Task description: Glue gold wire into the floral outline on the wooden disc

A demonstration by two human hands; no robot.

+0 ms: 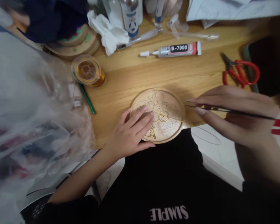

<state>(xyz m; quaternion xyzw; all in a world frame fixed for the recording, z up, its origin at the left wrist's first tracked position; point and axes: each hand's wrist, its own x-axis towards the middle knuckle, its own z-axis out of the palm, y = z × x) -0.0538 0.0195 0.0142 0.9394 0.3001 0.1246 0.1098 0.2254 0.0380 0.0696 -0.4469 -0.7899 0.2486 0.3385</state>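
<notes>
A round wooden plate (172, 130) with a pencilled floral drawing lies at the table's front edge. Gold wire (163, 116) forms a curl near its middle, and more shaped gold wire sits at its lower left. A loose end of wire trails off the plate's right side. My left hand (133, 133) rests on the left part of the plate, fingers spread. To the right of the plate, my right hand (233, 112) holds dark, slender tweezers (224, 109), their tip pointing left toward the plate's rim.
Behind the plate lies a B-7000 glue tube (179, 49). Red-handled pliers (241, 70) and a dark phone (266, 67) are at the right. A wire spool (88, 71), a green pencil (86, 98) and plastic sheeting (37, 109) are at the left; bottles (130, 18) stand at the back.
</notes>
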